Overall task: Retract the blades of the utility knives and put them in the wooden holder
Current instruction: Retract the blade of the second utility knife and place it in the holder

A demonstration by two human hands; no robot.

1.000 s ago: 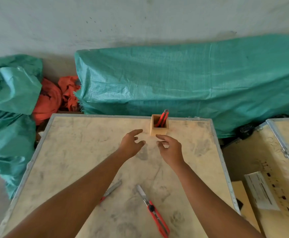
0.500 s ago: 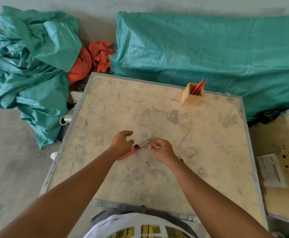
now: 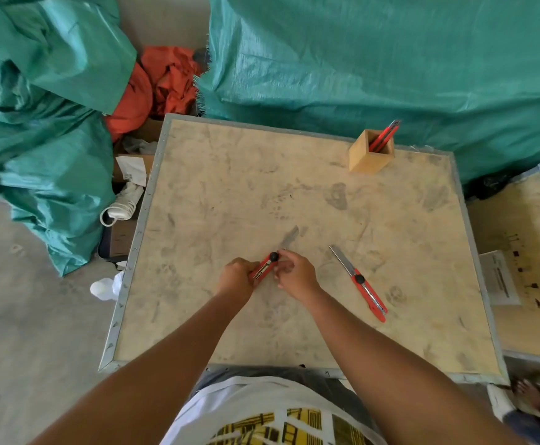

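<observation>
My left hand (image 3: 237, 276) grips the body of a red utility knife (image 3: 265, 265) just above the middle of the crate top (image 3: 217, 194). Its grey blade sticks out toward the upper right. My right hand (image 3: 295, 274) pinches the same knife at its black knob. A second red utility knife (image 3: 363, 285) lies flat to the right of my hands, blade out and pointing up-left. The wooden holder (image 3: 370, 154) stands at the far right corner with red knives leaning inside it.
Green tarpaulin (image 3: 358, 59) covers bulky things behind and to the left of the crate. Orange cloth (image 3: 162, 81) and boxes fill the gap at back left. Another crate (image 3: 525, 252) with a paper label stands to the right. A shoe (image 3: 122, 205) lies left.
My hands came back from the holder to the near middle, and both took hold of the left knife and lifted it. The view swung down and left.
</observation>
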